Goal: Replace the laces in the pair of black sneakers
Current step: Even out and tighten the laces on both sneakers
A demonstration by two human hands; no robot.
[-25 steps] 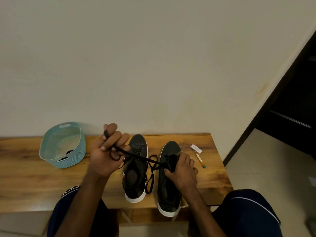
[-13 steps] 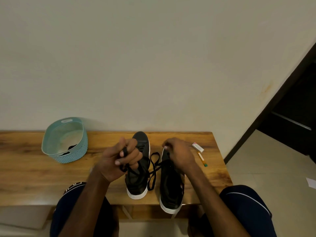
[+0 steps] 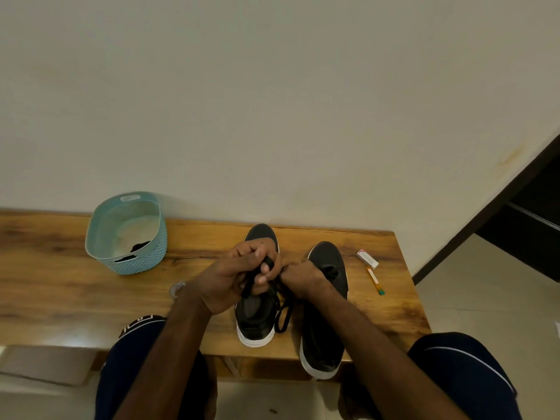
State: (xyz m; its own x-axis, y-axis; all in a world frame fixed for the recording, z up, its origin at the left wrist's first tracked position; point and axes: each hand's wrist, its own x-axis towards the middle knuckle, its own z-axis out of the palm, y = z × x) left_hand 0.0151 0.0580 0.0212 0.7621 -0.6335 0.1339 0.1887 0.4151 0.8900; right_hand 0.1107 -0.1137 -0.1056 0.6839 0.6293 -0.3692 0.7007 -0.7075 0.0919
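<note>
Two black sneakers with white soles stand side by side on the wooden bench [image 3: 60, 298], toes toward the wall. Over the left sneaker [image 3: 257, 322] my left hand [image 3: 233, 280] holds a bunched black lace [image 3: 253, 281] in curled fingers. My right hand [image 3: 303, 278] sits between the shoes at the inner edge of the right sneaker [image 3: 325, 328], gripping the same lace. A loose loop of lace [image 3: 283, 313] hangs down between the two shoes. The eyelets of both sneakers are mostly hidden by my hands.
A light blue basket [image 3: 128, 234] with something dark inside stands at the back left of the bench. A small white box [image 3: 367, 258] and an orange-and-green stick [image 3: 375, 281] lie right of the shoes. My knees flank the bench's front edge; a dark doorway is at right.
My left hand came down and right, from raised near the basket to over the left sneaker. The taut lace went slack, and my right hand shifted left between the shoes.
</note>
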